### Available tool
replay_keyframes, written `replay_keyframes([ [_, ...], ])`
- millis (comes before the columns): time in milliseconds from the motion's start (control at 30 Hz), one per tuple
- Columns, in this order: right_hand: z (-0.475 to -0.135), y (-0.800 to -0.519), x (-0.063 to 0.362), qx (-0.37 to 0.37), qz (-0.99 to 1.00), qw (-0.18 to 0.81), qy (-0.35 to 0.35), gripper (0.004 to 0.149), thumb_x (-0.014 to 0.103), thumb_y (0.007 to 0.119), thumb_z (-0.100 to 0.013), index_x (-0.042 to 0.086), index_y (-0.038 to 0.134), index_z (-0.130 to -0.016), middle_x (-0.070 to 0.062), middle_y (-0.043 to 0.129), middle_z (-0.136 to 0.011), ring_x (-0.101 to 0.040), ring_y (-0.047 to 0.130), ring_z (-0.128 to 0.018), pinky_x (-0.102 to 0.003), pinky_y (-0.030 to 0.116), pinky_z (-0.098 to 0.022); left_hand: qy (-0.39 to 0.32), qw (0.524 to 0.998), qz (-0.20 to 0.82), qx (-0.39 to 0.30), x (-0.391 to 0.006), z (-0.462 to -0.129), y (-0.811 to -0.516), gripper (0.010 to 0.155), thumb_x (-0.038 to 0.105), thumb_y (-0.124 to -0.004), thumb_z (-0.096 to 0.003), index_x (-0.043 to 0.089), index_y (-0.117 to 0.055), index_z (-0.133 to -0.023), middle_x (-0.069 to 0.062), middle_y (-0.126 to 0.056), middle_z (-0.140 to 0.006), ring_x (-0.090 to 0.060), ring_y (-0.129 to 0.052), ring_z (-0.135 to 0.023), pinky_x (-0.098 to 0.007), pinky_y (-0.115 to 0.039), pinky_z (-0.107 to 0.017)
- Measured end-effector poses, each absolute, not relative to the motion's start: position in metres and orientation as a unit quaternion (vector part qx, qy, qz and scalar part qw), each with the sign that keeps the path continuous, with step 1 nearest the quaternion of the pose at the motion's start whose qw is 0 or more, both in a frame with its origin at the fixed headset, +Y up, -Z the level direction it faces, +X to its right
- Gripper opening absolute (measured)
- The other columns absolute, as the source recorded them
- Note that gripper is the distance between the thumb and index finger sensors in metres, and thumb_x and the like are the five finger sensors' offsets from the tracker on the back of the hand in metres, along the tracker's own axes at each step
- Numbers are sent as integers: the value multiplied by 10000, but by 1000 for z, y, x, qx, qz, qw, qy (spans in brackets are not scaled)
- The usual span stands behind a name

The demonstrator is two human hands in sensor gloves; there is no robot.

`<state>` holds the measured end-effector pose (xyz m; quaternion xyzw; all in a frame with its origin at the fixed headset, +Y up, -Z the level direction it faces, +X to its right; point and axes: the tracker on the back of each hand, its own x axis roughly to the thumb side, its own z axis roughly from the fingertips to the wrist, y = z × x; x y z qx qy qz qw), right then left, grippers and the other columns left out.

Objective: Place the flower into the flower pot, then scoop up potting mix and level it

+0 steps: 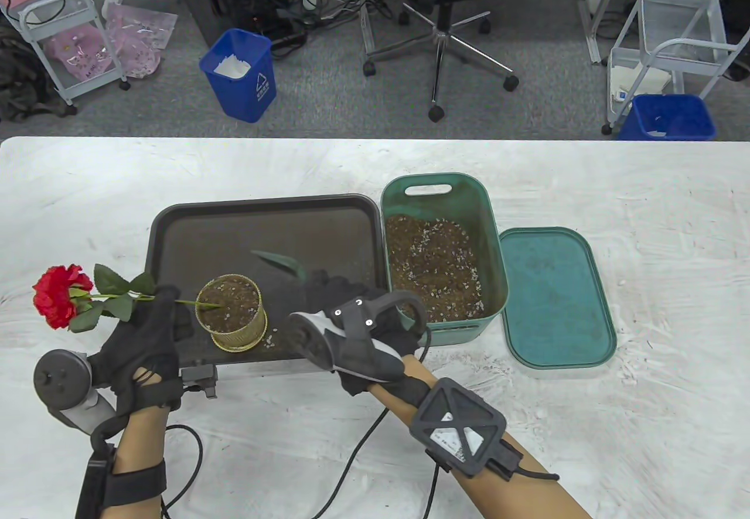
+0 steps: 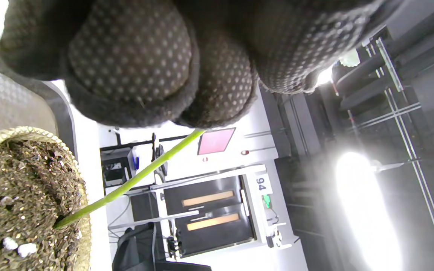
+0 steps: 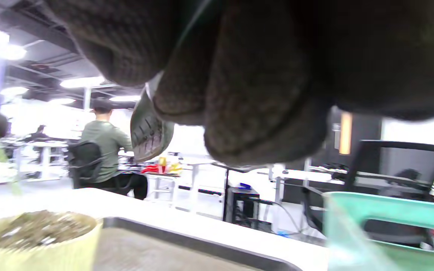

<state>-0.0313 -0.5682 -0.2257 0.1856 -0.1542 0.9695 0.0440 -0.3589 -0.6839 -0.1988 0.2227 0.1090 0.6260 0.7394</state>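
A red flower (image 1: 61, 296) lies almost level out to the left, with the end of its green stem (image 2: 134, 180) stuck in the soil of the gold flower pot (image 1: 229, 311). My left hand (image 1: 166, 301) pinches the stem just left of the pot. The pot stands on the dark tray (image 1: 263, 232) and is filled with potting mix. My right hand (image 1: 319, 292) grips a green trowel (image 1: 279, 261), whose blade hovers over the tray to the right of the pot. The right wrist view shows the trowel (image 3: 150, 131) between my fingers and the pot (image 3: 40, 237) low on the left.
A green bin (image 1: 495, 261) of potting mix stands against the tray's right side, and its green lid (image 1: 556, 299) lies flat further right. A few crumbs of mix lie on the tray beside the pot. Cables trail over the white table near its front edge.
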Motion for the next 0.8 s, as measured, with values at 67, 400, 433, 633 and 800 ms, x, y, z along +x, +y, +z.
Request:
replay_keyframes([
  [67, -231, -557, -7, 148, 976, 63, -148, 516, 333, 812, -359, 70, 811, -803, -91, 1036, -460, -269, 1075, -179, -424, 944, -80, 106, 744, 621, 224, -358, -199, -683, 464, 469, -869, -402, 145, -952, -724, -25, -1047, -505, -231, -1072, -256, -414, -912, -322],
  [400, -291, -533, 104, -78, 983, 161, -37, 514, 337, 813, -377, 39, 825, -795, -106, 1045, -433, -260, 1077, -135, -404, 942, -41, 109, 751, 609, 230, -360, -198, -682, 466, 470, -859, -403, 147, -950, -726, -25, -1048, -510, -233, -1074, -263, -415, -911, -327],
  [433, -299, -537, 110, -95, 983, 158, -21, 515, 338, 814, -378, 33, 827, -793, -110, 1047, -428, -255, 1076, -124, -400, 941, -30, 111, 753, 605, 233, -361, -198, -682, 465, 469, -859, -402, 147, -951, -724, -24, -1047, -511, -235, -1073, -264, -416, -910, -327],
  [633, -339, -567, 123, -145, 977, 142, 70, 520, 343, 816, -387, 6, 835, -782, -123, 1060, -406, -230, 1085, -74, -365, 949, 20, 123, 760, 592, 239, -367, -198, -683, 465, 472, -849, -404, 148, -952, -721, -20, -1048, -508, -234, -1075, -263, -415, -911, -327],
  [800, -365, -596, 116, -150, 976, 107, 119, 523, 346, 813, -391, 9, 829, -791, -127, 1058, -419, -232, 1089, -89, -363, 953, 11, 128, 761, 588, 241, -368, -198, -683, 467, 475, -844, -404, 147, -953, -718, -19, -1049, -507, -234, -1074, -263, -414, -911, -326],
])
